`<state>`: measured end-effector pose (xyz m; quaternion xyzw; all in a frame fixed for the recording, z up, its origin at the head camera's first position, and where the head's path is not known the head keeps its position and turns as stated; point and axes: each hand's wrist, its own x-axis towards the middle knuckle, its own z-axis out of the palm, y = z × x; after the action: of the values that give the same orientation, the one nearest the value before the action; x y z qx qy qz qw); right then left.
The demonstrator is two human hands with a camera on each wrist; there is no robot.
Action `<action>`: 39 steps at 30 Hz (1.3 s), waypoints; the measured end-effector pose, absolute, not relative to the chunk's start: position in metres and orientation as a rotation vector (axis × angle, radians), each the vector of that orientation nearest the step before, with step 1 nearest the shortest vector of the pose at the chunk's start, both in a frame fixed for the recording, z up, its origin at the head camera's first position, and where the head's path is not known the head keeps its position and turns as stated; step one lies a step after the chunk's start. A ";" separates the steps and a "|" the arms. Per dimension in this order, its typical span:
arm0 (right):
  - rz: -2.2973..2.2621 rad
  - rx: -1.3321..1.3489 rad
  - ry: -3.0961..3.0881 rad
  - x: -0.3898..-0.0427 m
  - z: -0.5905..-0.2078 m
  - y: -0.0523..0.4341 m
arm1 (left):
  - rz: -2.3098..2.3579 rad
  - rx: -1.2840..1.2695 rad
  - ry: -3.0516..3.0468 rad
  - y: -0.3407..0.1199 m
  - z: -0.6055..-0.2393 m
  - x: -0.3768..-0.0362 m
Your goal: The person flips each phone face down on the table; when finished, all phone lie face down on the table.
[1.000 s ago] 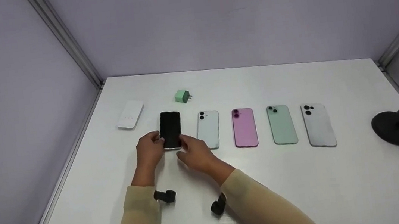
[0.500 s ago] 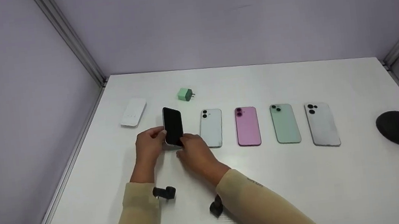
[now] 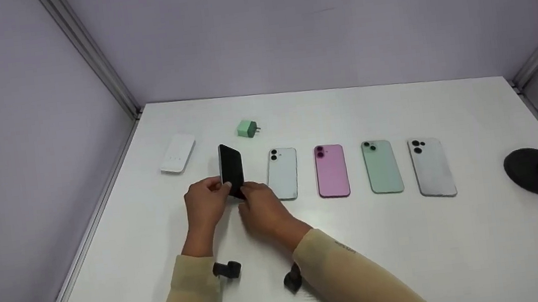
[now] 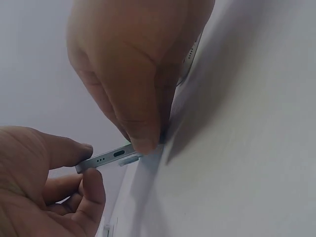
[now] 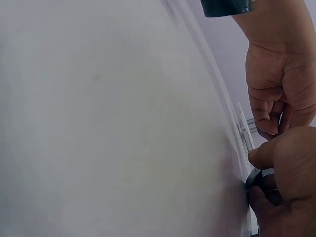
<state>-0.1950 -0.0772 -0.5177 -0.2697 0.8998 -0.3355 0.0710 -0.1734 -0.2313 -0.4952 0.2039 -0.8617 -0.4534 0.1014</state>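
A smartphone [image 3: 231, 170] with a black screen stands tilted on the white table, its left side raised and its right side low. My left hand [image 3: 205, 201] pinches the raised side between thumb and fingers. At the lower right corner, my right hand [image 3: 267, 211] grips the phone's other side close to the tabletop. The left wrist view shows the phone's bottom edge [image 4: 111, 156] with its charging port, spanning the two hands. In the right wrist view, only a dark corner [image 5: 253, 177] shows between the right fingers. The phone's back is mostly hidden.
To the right lie a white phone [image 3: 283, 174], a pink phone [image 3: 332, 171], a green phone [image 3: 383, 167] and a grey-white phone [image 3: 432, 168], all face down. A white power bank-like slab [image 3: 178, 153] and a green charger plug [image 3: 247, 128] lie behind. A black round-based stand [image 3: 537, 171] is far right.
The black-screened phone has gone from lying flat to tilted, its left side lifted by the left hand. Its tilt has grown steeper. The right hand has stayed at the lower right corner.
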 end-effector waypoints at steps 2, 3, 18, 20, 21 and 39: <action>-1.065 -0.819 2.681 -0.198 -0.517 -0.078 | -1.317 0.592 -2.525 -0.230 -0.495 -0.171; -1.093 -0.818 2.665 -0.201 -0.516 -0.078 | -1.301 0.585 -2.517 -0.230 -0.494 -0.170; -1.401 -0.392 2.349 -0.243 -0.487 -0.082 | -1.184 0.508 -2.502 -0.214 -0.488 -0.169; -1.428 -0.357 2.317 -0.247 -0.485 -0.082 | -1.173 0.496 -2.518 -0.211 -0.487 -0.169; -1.442 -0.335 2.299 -0.249 -0.483 -0.082 | -1.165 0.488 -2.526 -0.210 -0.487 -0.169; -1.565 -0.024 2.348 -0.270 -0.478 -0.074 | -1.206 0.266 -2.550 -0.202 -0.500 -0.159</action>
<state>-0.2695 -0.0736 -0.4782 -0.0083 0.8214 -0.5476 0.1592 -0.1593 -0.2020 -0.4996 0.0928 -0.8893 -0.4207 0.1533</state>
